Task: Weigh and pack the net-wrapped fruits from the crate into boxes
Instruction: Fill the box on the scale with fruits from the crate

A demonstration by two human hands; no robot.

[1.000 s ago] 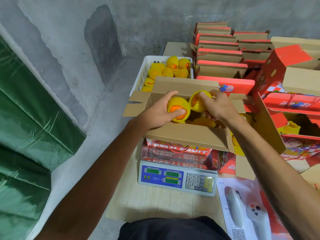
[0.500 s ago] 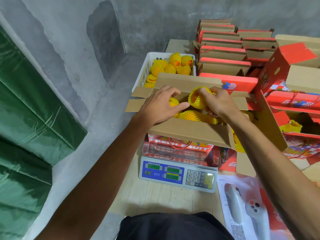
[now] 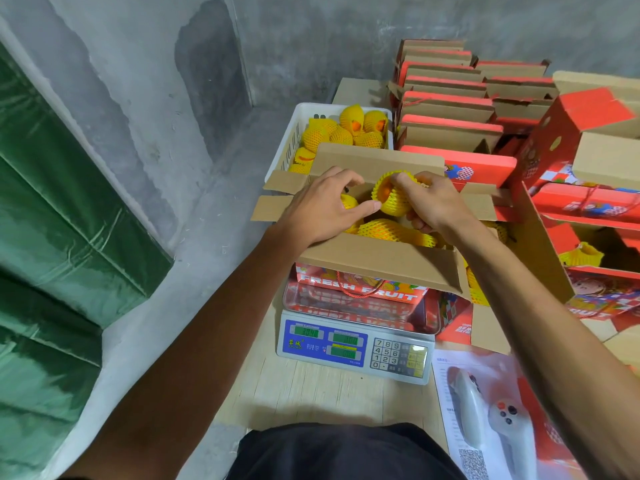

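Scale (image 3: pixel 356 344) at the tabletop's near edge, open box (image 3: pixel 377 254) carried on it. Above the box, a net-wrapped fruit (image 3: pixel 393 199) is clamped in the right hand (image 3: pixel 436 206); left hand (image 3: pixel 322 209) touches it from the left, curled over another fruit. Placement spot judged directly below. Crate (image 3: pixel 294 140) beyond.

The left hand (image 3: pixel 325 206) has set its fruit (image 3: pixel 347 201) down inside the box (image 3: pixel 381 258) and now lies over it, thumb touching the other fruit (image 3: pixel 393 197), which the right hand (image 3: pixel 434 202) has kept lifted.
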